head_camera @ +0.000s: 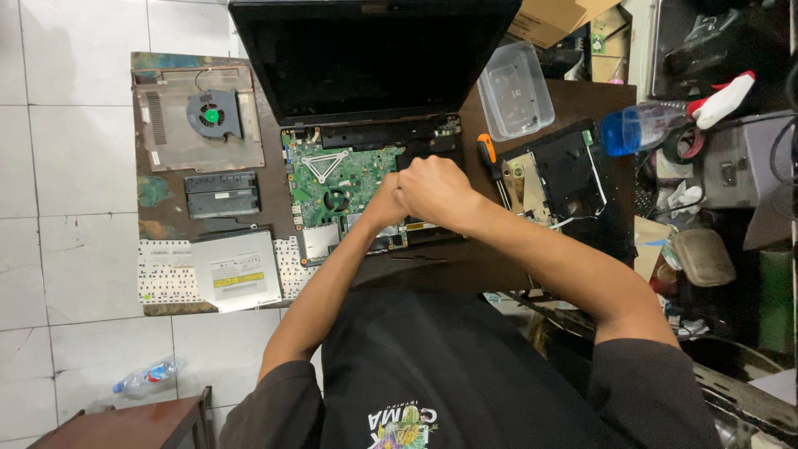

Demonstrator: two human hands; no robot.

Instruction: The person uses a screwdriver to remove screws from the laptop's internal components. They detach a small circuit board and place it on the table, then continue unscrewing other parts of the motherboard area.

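Right hand (432, 189) fisted over left hand (384, 208), grip hidden, above green motherboard (332, 179); far left, silver optical drive (235, 270) bearing white-and-yellow rectangular labels; right, orange-handled screwdriver (490, 158).

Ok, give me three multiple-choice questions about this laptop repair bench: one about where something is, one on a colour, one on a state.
1. Where does the screwdriver lie?
A. right of the open laptop base
B. on the floor
C. on the keyboard

2. What colour is the hub of the cooling fan?
A. red
B. green
C. white

3. How is the laptop?
A. lid shut
B. keyboard fitted
C. opened up, board bare

Answers:
1 A: it lies just right of the base, beside the right hand.
2 B: the centre is green.
3 C: the green board shows; the keyboard lies aside, left of the left hand.
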